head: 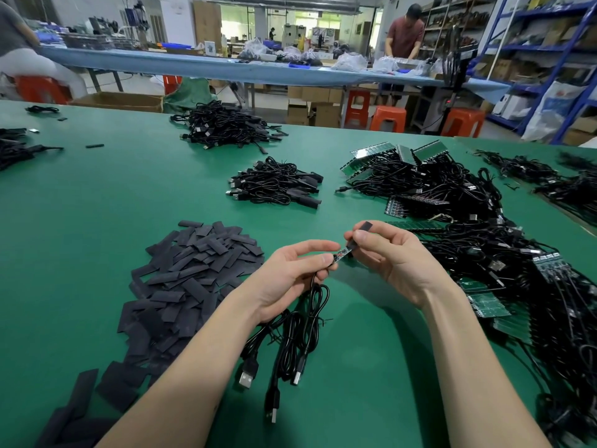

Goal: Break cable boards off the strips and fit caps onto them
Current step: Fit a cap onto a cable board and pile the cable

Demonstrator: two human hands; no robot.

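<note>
My left hand (297, 273) pinches a small cable board (341, 254) at its cable end, and black USB cables (292, 337) hang from the hand down to the table. My right hand (387, 253) pinches a flat black cap (361, 232) whose lower end meets the tip of the board. A heap of loose black caps (181, 286) lies left of my hands. Strips of green boards with cables (484, 305) are piled at the right.
On the green table (97, 205) sit a small pile of capped cables (277, 184), a bigger cable pile (226, 126) farther back and more strips with cables (420, 176) at the right. A person stands at the far bench.
</note>
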